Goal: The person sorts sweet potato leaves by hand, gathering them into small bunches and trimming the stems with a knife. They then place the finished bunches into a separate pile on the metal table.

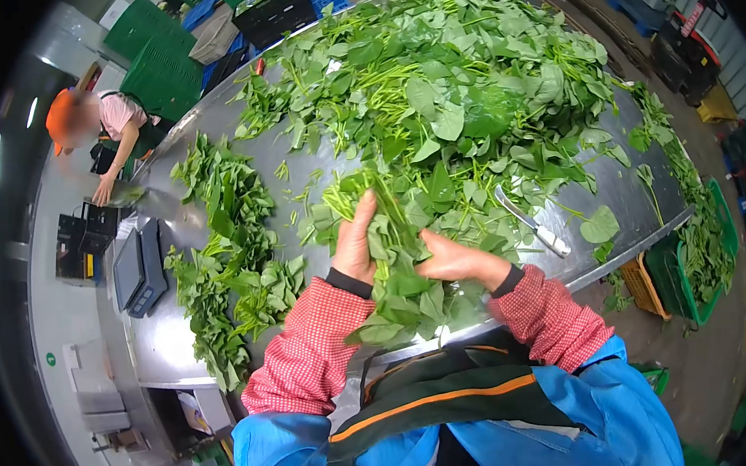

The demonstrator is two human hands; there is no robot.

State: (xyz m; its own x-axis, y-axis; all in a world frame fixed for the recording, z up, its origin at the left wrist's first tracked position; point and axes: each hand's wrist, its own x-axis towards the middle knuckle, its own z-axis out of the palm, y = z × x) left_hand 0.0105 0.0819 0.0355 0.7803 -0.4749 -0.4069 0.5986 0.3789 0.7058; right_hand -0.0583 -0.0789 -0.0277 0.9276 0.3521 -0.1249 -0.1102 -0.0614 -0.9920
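My left hand (356, 245) is wrapped round a bunch of leafy greens (395, 266), its thumb pointing up along the stems. From the right, my right hand (452, 258) is closed on the leaves of the same bunch. The cut stems point away from me and the leaves hang toward the table's near edge. Beyond both hands lies a large pile of loose greens (485, 93). A knife (532, 222) with a pale handle rests right of my right hand. Several bundled greens (226, 201) form rows on the left.
The metal table (297, 156) reaches far ahead. A scale (139, 269) stands at its left edge. A co-worker (119, 121) in an orange cap reaches toward black crates (84, 234). Green crates (159, 79) are stacked behind. A green basket (688, 283) of greens stands off the right edge.
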